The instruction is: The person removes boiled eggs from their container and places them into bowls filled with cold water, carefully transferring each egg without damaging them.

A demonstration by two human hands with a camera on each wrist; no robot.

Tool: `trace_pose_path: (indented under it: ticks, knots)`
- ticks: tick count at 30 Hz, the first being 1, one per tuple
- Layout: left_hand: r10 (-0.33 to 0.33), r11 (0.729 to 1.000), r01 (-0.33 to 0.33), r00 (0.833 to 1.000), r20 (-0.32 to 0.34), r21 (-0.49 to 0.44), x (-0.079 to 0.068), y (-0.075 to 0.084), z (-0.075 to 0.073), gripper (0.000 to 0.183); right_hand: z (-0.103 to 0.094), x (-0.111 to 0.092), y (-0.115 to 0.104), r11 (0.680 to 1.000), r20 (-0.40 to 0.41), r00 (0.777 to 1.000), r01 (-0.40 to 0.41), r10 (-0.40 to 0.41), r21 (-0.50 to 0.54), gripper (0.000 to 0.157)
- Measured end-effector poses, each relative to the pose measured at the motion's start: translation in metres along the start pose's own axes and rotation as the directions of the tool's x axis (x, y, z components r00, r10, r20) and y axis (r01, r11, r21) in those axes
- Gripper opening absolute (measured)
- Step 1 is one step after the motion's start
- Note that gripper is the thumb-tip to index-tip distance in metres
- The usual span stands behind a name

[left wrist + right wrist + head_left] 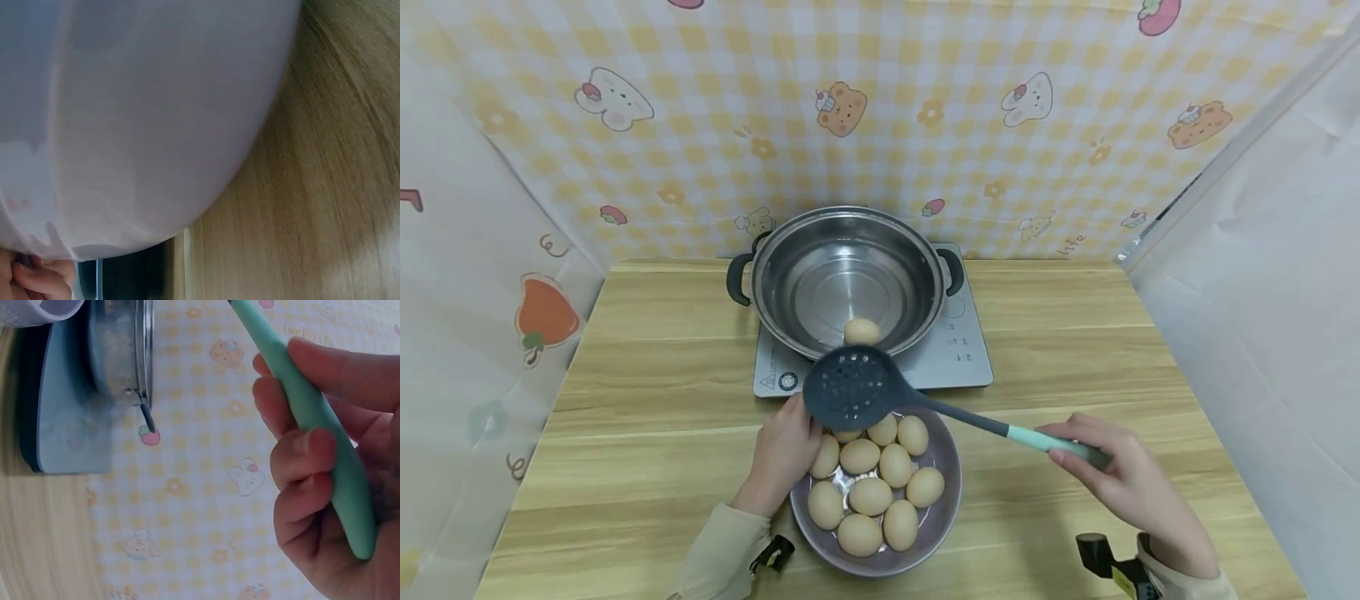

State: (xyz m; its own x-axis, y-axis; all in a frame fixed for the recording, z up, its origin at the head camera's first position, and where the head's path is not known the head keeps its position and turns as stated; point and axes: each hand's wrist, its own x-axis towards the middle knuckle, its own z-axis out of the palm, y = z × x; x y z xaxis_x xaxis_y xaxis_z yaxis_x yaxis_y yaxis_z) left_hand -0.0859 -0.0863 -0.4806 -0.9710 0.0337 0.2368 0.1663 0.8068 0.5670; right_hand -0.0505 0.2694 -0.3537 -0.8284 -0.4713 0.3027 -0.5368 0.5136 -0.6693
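Note:
My right hand grips the mint-green handle of a dark slotted skimmer, its fingers curled round the handle in the right wrist view. The perforated head overlaps the pot's front rim and the bowl's far edge in the head view. My left hand holds the far left rim of a purple-grey bowl, with part of its fingers hidden behind the skimmer. Several brown eggs lie in the bowl. One egg shows inside the steel pot, by its front wall.
The two-handled pot stands on a flat silver induction cooker at the back of the wooden table. A yellow checked cloth hangs behind it, and white sheeting lines both sides.

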Motion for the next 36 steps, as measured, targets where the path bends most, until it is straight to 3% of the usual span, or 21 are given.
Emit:
trace_pose_path:
  ticks: [2,5,11,18,22,36]
  knots:
    - [0.007,1.0,-0.007,1.0,-0.008,0.016,0.001,0.001,0.0,0.007,0.001,0.003,0.001,0.999,-0.024,0.999,-0.03,0.031,0.029,0.038]
    - [0.012,0.999,-0.012,1.0,-0.012,0.033,0.001,0.001,0.0,0.018,0.003,0.009,0.003,0.998,-0.088,0.994,-0.069,0.07,0.014,0.033]
    - [0.021,0.999,-0.02,0.999,-0.03,0.045,0.001,0.001,0.0,0.024,0.009,0.029,0.004,0.977,-0.214,0.959,-0.203,0.184,-0.07,0.024]
    - [0.006,0.999,-0.006,1.0,-0.009,0.049,0.001,0.001,-0.001,0.024,0.024,0.052,0.011,0.944,-0.346,0.931,-0.212,0.115,-0.254,0.022]
    - [-0.006,0.999,0.006,1.0,0.006,0.046,0.001,0.002,-0.001,0.024,0.03,0.059,0.015,0.918,-0.361,0.927,-0.23,0.105,-0.322,0.024]
    - [-0.005,0.999,0.005,1.0,0.002,0.04,0.001,0.002,-0.001,0.024,0.041,0.058,0.017,0.887,-0.319,0.943,-0.222,0.09,-0.406,0.023]
